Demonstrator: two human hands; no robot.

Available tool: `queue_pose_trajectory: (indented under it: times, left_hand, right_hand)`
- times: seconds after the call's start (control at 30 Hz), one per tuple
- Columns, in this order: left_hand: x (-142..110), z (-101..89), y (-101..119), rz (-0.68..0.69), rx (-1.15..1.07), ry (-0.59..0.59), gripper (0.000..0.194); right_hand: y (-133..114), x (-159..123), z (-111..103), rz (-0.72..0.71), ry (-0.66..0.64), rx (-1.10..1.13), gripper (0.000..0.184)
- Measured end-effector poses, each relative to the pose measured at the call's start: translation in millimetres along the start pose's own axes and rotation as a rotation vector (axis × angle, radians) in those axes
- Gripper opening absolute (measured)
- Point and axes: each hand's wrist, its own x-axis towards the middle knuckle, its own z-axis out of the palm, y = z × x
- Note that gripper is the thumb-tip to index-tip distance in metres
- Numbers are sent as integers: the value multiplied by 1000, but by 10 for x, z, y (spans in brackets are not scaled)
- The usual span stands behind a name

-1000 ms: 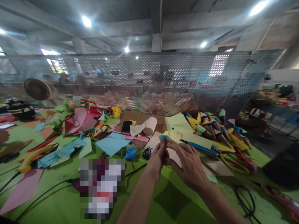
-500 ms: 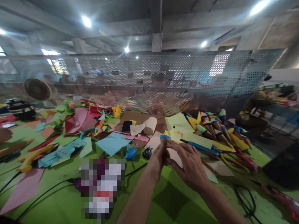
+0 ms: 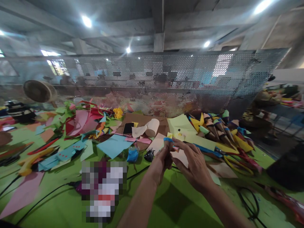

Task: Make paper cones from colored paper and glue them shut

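Head view: what is being risked?

Crushing, perhaps, by tight pinching: the blue-rimmed piece (image 3: 168,140) is being gripped by the left hand (image 3: 161,161) over the near table (image 3: 130,193); the right hand (image 3: 193,161) is being held part-open alongside.

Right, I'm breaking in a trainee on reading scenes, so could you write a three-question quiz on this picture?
1. Which of the person's hands is wrapped around the blue-rimmed piece?
2. True or false: the fan is on the right side of the picture.
3. Which lies nearest the small black bundle: (a) the cone pile, (b) the blue bundle, (c) the fan?

Key: 1 the left hand; 2 false; 3 b.
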Motion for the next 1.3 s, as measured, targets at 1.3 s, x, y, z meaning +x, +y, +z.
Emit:
queue_pose_trajectory:
  times: [1.3]
  left_hand:
    - [34,-29,-8,-49,-168,-61,53]
  right_hand:
    - [-5,3,-5,-17,18,-6,44]
